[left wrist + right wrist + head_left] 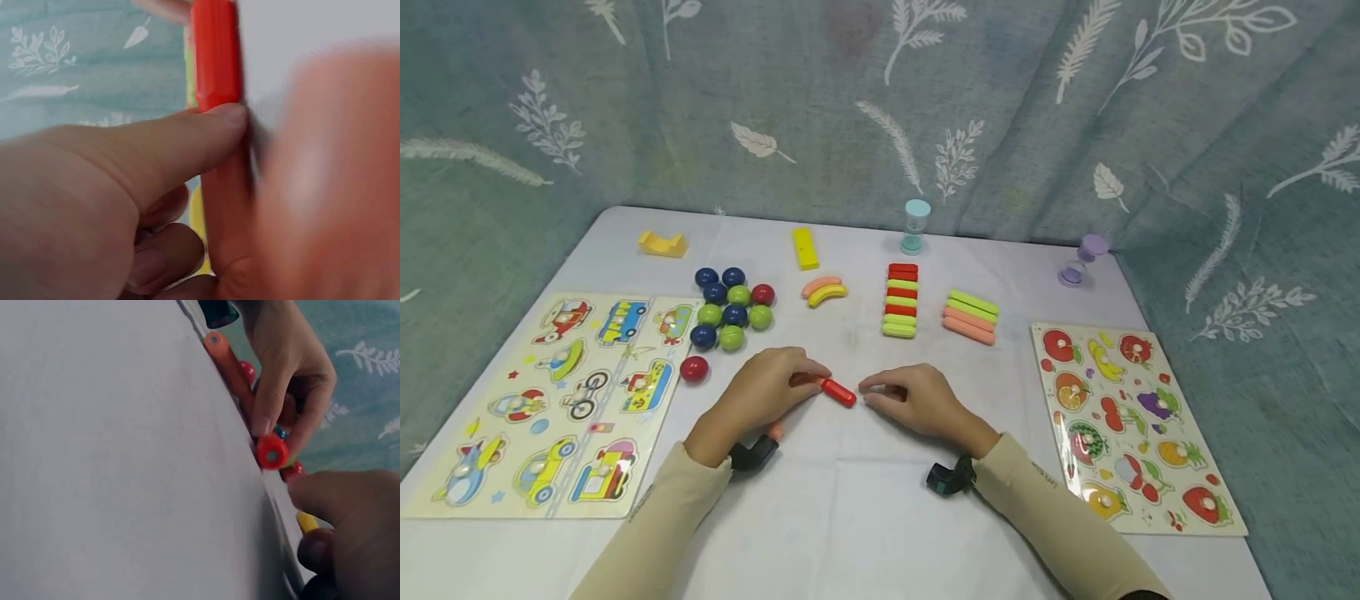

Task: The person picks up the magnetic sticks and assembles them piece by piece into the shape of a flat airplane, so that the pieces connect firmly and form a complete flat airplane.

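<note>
Between the thumb and fingers of my left hand (767, 387), a red stick (838, 392) is pinched near one end. Its free end points toward my right hand (917, 400); in the right wrist view that end shows a small grey spot (271, 455). My right fingers are bent a little, tips close to the stick's free end, with nothing held. A salmon-coloured stick (229, 369) lies by my left wrist, mostly hidden in the head view. In the left wrist view my thumb presses on the red stick (215, 53).
A vehicle puzzle board (561, 417) lies left, a fruit puzzle board (1138, 433) right. Behind my hands are several coloured balls (733, 315), two curved pieces (827, 292), a yellow block (805, 248), a striped row of sticks (901, 300), more sticks (972, 317) and two hourglasses (915, 225).
</note>
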A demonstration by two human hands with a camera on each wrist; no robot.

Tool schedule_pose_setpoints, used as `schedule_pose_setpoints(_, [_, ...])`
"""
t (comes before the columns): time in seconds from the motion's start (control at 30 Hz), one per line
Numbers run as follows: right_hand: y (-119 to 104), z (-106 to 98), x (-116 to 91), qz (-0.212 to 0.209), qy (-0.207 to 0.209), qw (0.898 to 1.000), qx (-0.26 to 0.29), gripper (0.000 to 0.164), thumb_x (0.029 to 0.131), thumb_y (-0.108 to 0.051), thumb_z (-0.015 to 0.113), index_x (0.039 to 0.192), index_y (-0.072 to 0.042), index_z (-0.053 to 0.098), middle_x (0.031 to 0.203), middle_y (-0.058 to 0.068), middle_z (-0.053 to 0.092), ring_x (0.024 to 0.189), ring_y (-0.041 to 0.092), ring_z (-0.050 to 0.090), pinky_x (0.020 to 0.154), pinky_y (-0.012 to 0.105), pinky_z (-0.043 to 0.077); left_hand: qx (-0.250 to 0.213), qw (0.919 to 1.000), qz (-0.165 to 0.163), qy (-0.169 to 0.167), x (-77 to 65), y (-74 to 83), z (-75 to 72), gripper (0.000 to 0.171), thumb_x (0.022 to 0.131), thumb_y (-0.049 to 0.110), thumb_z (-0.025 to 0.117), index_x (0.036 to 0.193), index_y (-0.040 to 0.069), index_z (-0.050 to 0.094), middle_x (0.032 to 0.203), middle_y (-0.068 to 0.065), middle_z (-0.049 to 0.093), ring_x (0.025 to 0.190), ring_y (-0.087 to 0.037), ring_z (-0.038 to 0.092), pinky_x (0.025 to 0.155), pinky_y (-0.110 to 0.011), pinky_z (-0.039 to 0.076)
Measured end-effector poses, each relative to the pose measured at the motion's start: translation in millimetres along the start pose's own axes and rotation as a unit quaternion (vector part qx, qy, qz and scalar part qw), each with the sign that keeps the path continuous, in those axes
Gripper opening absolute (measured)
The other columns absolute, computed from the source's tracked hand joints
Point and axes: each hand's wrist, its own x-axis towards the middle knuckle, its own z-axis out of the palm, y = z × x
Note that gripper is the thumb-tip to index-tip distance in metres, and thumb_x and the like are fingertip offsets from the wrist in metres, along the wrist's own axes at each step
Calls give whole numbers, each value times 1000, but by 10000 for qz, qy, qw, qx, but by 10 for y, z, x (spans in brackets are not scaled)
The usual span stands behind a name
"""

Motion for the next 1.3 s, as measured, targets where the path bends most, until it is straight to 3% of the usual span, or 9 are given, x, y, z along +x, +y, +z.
schedule_pose_setpoints(0.2, [-121, 78, 257, 543, 184, 9968, 550, 16, 88, -32, 65, 101, -25, 71, 57, -10, 48, 53, 6, 44, 51, 24, 35, 2, 9997, -243, 26, -242, -49, -87, 24, 80, 27, 75, 104, 26, 73, 71, 13, 53, 66, -11, 47, 61, -29, 40])
schedule_pose_setpoints(0.43, [-178, 264, 843, 828, 83, 9910, 1048, 22, 87, -35, 65, 104, -22, 70, 59, -5, 51, 54, 11, 47, 52, 25, 37, 59, 9982, -401, 437, -349, -166, -88, 25, 80, 29, 75, 106, 26, 72, 74, 13, 58, 68, -11, 49, 63, -30, 40])
schedule_pose_setpoints(0.73, [-178, 488, 1449, 453, -319, 9927, 1068, 30, 86, -38, 66, 112, -23, 66, 62, -4, 53, 55, 11, 48, 52, 24, 36, -168, 9960, -468, 745, -402, -300, -99, 23, 78, 36, 75, 100, 28, 73, 68, 17, 59, 65, -9, 50, 60, -30, 40])
schedule_pose_setpoints(0.87, [-240, 567, 1588, 394, -379, 9959, 724, 37, 85, -41, 67, 117, -24, 64, 62, -3, 51, 52, 12, 45, 49, 24, 33, -241, 9954, -491, 786, -428, -325, -120, 22, 78, 35, 76, 98, 28, 74, 77, 17, 63, 69, -7, 53, 63, -30, 42])
schedule_pose_setpoints(1.17, [-409, 660, 1716, 911, -325, 9952, 135, 48, 79, -52, 69, 117, -23, 63, 57, -3, 48, 50, 12, 45, 44, 23, 30, -348, 9955, -457, 757, -424, -327, -110, 20, 79, 35, 75, 98, 28, 74, 75, 19, 63, 67, -7, 51, 59, -28, 40])
schedule_pose_setpoints(1.3, [-463, 676, 1754, 1073, -190, 9940, 35, 53, 76, -55, 69, 115, -20, 64, 65, -6, 54, 56, 10, 47, 48, 22, 34, -338, 9951, -404, 838, -412, -329, -109, 19, 79, 34, 75, 97, 28, 73, 73, 20, 62, 66, -7, 51, 59, -28, 40])
